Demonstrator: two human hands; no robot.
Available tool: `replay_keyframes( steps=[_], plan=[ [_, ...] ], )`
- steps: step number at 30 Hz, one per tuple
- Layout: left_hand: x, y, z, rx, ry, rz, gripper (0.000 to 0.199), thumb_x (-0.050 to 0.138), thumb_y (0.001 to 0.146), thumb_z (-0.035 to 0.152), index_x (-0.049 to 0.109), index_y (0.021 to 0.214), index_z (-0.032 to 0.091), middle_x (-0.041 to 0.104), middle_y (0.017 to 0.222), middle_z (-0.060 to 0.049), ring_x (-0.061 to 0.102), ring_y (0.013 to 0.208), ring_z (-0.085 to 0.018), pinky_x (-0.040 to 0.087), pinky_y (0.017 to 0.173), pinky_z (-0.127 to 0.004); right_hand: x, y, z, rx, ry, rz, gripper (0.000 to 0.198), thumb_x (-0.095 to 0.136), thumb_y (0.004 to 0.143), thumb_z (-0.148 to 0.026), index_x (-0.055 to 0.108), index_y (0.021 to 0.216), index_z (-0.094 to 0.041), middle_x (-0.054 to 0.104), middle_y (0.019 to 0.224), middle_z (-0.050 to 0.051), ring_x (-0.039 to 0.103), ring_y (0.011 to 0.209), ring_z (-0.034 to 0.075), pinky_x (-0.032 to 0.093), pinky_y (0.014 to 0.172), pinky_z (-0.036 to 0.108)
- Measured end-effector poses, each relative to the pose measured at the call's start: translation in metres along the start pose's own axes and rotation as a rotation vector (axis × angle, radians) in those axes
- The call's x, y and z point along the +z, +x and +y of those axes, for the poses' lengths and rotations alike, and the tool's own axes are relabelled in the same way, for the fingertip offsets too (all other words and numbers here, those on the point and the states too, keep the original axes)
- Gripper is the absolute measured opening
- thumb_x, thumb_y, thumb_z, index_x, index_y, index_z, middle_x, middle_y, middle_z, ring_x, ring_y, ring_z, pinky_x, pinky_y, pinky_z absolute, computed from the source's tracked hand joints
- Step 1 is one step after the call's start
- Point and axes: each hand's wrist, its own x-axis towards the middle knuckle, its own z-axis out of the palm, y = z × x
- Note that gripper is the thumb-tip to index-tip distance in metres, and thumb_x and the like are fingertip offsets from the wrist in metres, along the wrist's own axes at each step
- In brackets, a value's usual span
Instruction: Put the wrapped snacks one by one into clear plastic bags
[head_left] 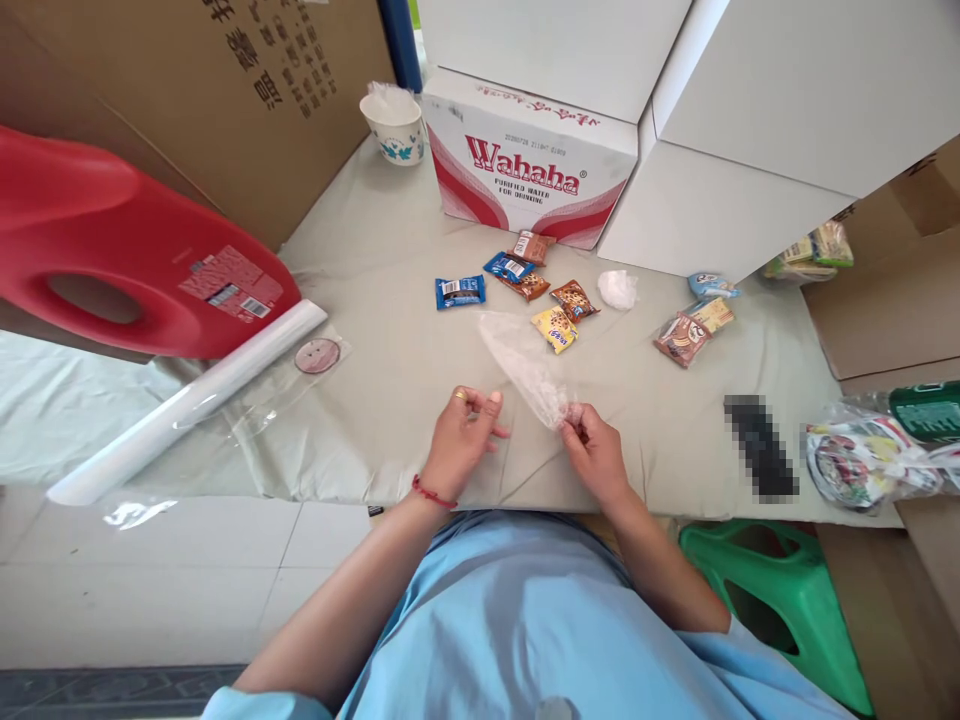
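Note:
A thin clear plastic bag (517, 365) stretches over the cloth in a long, narrow, crumpled shape. My right hand (596, 450) pinches its gathered near end between thumb and fingers. To the left of the bag, my left hand (465, 435) is apart from it, its fingers loosely bent and spread, holding nothing. Just beyond the bag lie a yellow snack packet (556, 329) and a brown cookie packet (575, 299). A blue packet (460, 292) rests farther left, near another blue packet (509, 267) on top of brown ones. A crumpled white plastic ball (618, 289) sits to their right.
A red jug (150, 250) and a plastic film roll (195, 400) are at left. A Wahaba-style carton (536, 165) and a paper cup (394, 125) stand at the back. Wrapped snacks (684, 338), a pixelated dark object (761, 445) and a bagged item (862, 455) lie right.

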Motion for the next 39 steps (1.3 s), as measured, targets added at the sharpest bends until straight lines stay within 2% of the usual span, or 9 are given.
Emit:
replay_keyframes(
  steps=[4, 7, 11, 15, 20, 25, 29, 34, 39],
  plan=[
    [0.026, -0.009, 0.002, -0.059, -0.026, -0.040, 0.063, 0.077, 0.074, 0.068, 0.051, 0.107, 0.021, 0.062, 0.120, -0.011, 0.073, 0.096, -0.024, 0.061, 0.057, -0.030, 0.011, -0.007, 0.002, -0.251, -0.284, 0.069, 0.021, 0.048, 0.104, -0.034, 0.066, 0.104, -0.023, 0.074, 0.089, 0.007, 0.069, 0.077, 0.021, 0.052, 0.073, 0.032],
    [0.038, -0.003, -0.003, -0.002, 0.029, 0.004, 0.059, 0.088, 0.065, 0.050, 0.058, 0.106, 0.019, 0.064, 0.120, -0.011, 0.069, 0.100, -0.023, 0.060, 0.066, -0.029, 0.018, -0.012, 0.002, -0.341, -0.389, 0.073, 0.024, 0.044, 0.106, -0.031, 0.065, 0.100, -0.022, 0.072, 0.083, 0.007, 0.067, 0.074, 0.020, 0.049, 0.069, 0.030],
    [0.036, 0.009, -0.015, -0.033, -0.127, -0.004, 0.031, 0.082, 0.063, 0.037, 0.064, 0.081, 0.019, 0.069, 0.089, -0.004, 0.066, 0.085, -0.019, 0.059, 0.076, -0.033, 0.016, -0.018, 0.004, -0.223, -0.325, 0.026, 0.021, 0.047, 0.105, -0.033, 0.063, 0.095, -0.022, 0.068, 0.077, 0.003, 0.062, 0.067, 0.017, 0.047, 0.066, 0.028],
    [0.024, 0.012, -0.023, -0.119, -0.376, 0.018, 0.031, 0.083, 0.057, 0.035, 0.064, 0.076, 0.018, 0.073, 0.088, -0.004, 0.068, 0.085, -0.018, 0.058, 0.085, -0.035, -0.013, -0.013, 0.006, -0.019, -0.105, -0.103, 0.025, 0.056, 0.101, -0.045, 0.064, 0.109, -0.023, 0.072, 0.087, 0.002, 0.063, 0.068, 0.016, 0.051, 0.063, 0.028],
    [0.020, 0.003, -0.029, -0.109, -0.352, -0.007, 0.033, 0.085, 0.052, 0.027, 0.066, 0.078, 0.018, 0.076, 0.090, -0.006, 0.070, 0.091, -0.019, 0.055, 0.089, -0.035, -0.051, 0.030, -0.007, -0.111, -0.180, 0.231, 0.038, 0.057, 0.100, -0.055, 0.065, 0.119, -0.023, 0.071, 0.114, 0.011, 0.066, 0.099, 0.024, 0.057, 0.078, 0.036],
    [0.017, -0.002, -0.030, -0.055, -0.369, -0.014, 0.030, 0.081, 0.050, 0.023, 0.062, 0.073, 0.019, 0.072, 0.082, -0.001, 0.070, 0.089, -0.019, 0.053, 0.084, -0.032, -0.012, 0.073, -0.022, -0.315, -0.449, -0.092, 0.043, 0.077, 0.089, -0.042, 0.068, 0.125, -0.021, 0.072, 0.116, 0.014, 0.058, 0.113, 0.033, 0.051, 0.099, 0.048],
    [-0.010, 0.002, -0.032, -0.014, -0.420, 0.165, 0.023, 0.069, 0.050, 0.018, 0.055, 0.068, 0.020, 0.062, 0.070, 0.003, 0.065, 0.074, -0.014, 0.044, 0.065, -0.024, 0.026, 0.080, -0.016, -0.226, -0.395, -0.186, 0.007, 0.069, 0.092, -0.027, 0.073, 0.094, -0.022, 0.070, 0.084, 0.007, 0.058, 0.094, 0.026, 0.049, 0.093, 0.041],
    [-0.060, 0.006, -0.042, 0.017, -0.420, 0.415, 0.030, 0.069, 0.052, 0.023, 0.051, 0.077, 0.021, 0.058, 0.074, 0.003, 0.061, 0.070, -0.013, 0.041, 0.060, -0.024, 0.029, 0.072, -0.005, -0.002, 0.113, -0.138, 0.019, 0.064, 0.089, -0.042, 0.067, 0.088, -0.023, 0.059, 0.071, -0.002, 0.053, 0.067, 0.016, 0.047, 0.067, 0.030],
    [-0.076, -0.009, -0.039, 0.318, 0.237, 0.707, 0.044, 0.072, 0.063, 0.020, 0.059, 0.105, 0.021, 0.062, 0.112, -0.009, 0.063, 0.112, -0.029, 0.053, 0.092, -0.047, 0.021, 0.067, -0.001, 0.116, 0.270, -0.090, 0.025, 0.065, 0.084, -0.049, 0.063, 0.088, -0.024, 0.057, 0.070, -0.004, 0.055, 0.061, 0.015, 0.049, 0.058, 0.029]
  ],
)
